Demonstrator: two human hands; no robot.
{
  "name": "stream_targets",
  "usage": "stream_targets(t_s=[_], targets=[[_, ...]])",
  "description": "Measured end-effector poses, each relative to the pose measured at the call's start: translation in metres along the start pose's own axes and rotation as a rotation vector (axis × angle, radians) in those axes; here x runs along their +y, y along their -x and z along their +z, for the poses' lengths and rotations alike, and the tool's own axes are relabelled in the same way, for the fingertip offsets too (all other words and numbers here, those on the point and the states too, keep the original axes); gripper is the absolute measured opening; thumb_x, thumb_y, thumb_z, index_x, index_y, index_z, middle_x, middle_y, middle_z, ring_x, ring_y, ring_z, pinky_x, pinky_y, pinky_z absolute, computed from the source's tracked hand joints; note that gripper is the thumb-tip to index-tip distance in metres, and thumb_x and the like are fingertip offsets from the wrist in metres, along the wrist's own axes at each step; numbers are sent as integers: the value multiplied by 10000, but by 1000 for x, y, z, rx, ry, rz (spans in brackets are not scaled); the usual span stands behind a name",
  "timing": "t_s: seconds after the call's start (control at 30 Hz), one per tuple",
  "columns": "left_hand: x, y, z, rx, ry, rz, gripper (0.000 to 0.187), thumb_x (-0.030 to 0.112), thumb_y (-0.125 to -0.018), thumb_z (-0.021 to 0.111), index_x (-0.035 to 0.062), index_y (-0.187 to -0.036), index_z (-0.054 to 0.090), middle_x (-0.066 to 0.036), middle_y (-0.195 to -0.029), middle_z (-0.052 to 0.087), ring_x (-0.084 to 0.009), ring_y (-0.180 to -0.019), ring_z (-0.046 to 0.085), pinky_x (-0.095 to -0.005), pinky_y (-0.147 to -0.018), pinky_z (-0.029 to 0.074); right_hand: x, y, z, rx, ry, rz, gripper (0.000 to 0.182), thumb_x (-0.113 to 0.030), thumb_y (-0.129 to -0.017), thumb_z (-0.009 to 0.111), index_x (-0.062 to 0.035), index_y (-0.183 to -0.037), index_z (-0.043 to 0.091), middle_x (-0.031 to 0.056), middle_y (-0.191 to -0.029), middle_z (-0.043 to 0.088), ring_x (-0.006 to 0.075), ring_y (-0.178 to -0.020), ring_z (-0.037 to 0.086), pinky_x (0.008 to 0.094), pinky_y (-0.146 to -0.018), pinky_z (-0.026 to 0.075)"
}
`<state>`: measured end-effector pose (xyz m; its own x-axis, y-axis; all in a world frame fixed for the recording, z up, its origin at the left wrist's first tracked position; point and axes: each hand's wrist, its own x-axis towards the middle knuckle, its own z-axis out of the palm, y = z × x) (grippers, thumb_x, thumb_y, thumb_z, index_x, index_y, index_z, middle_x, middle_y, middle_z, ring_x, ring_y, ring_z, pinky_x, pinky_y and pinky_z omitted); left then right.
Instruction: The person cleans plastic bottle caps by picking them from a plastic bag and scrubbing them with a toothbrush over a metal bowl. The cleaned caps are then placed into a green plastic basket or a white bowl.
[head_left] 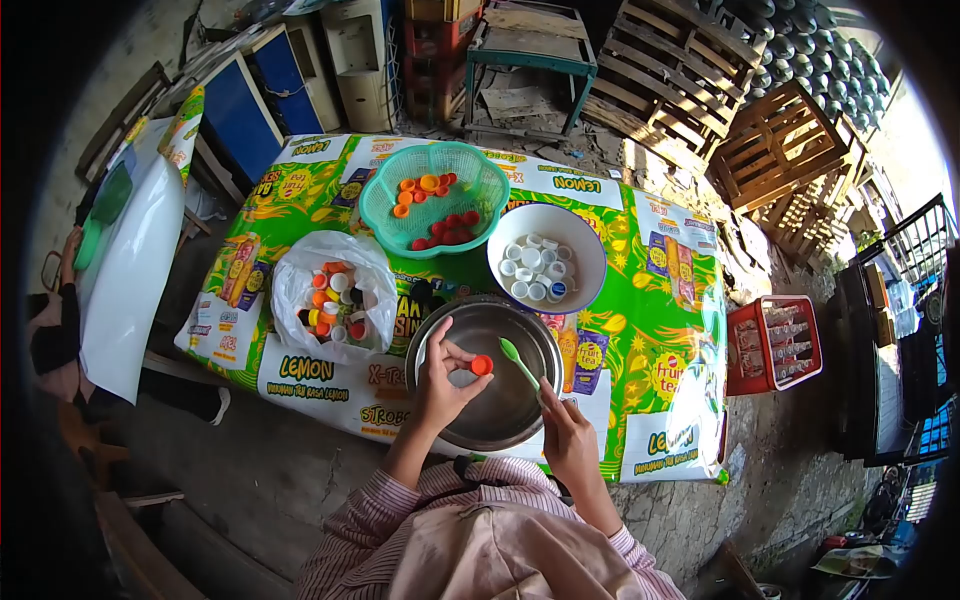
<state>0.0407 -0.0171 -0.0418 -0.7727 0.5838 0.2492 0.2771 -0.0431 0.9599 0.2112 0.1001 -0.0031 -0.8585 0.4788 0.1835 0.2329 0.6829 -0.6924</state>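
My left hand (pixel 448 378) pinches an orange-red bottle cap (pixel 482 365) between thumb and fingers, above a metal bowl (pixel 425 350). In my right hand (pixel 570 435) is a light green toothbrush-like stick (pixel 512 352), its wider end pointing up and left towards the cap, apart from it. Behind the bowl stands a green plastic basket (pixel 375 212) with orange caps (pixel 404 197) and red caps (pixel 452 229). A white bowl (pixel 592 240) to its right holds several white caps (pixel 533 258). Mixed coloured caps (pixel 330 300) lie in a white plastic bag (pixel 292 270) at the left.
A printed green and white cloth (pixel 650 400) covers the table. A red crate (pixel 775 345) stands on the floor at the right. Wooden pallets (pixel 675 70) and a small table (pixel 530 50) are behind. At the far left another person's hand (pixel 72 248) is near a green object.
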Motion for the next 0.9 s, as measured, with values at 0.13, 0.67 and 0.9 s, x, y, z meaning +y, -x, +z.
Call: stream_targets(t_s=[0.13,0.67,0.9], targets=[[4,3,0,0,-22,45,915,-58,-647,757,12,-1378,210,-81,-852,538,-166,-805,621,-293,-771,526,-1,4,3,-61,26,-35,508,-78,-863,538,-228,-1339,440,91,-707,553,302,-542,570,414,-471,450],[4,7,-5,-52,-123,103,966,-26,-716,716,52,-1446,87,-109,-912,603,-179,-820,633,-300,-795,501,-6,9,-11,-69,115,-28,482,-77,-848,549,-222,-1303,487,83,-678,530,284,-526,554,405,-472,441],[3,7,-8,-134,-129,110,970,-2,-782,654,59,-1445,-53,-127,-1017,628,-199,-853,642,-306,-840,479,-7,10,-12,-94,51,-34,459,-42,-838,555,-175,-1276,516,112,-681,530,302,-542,543,412,-491,421]])
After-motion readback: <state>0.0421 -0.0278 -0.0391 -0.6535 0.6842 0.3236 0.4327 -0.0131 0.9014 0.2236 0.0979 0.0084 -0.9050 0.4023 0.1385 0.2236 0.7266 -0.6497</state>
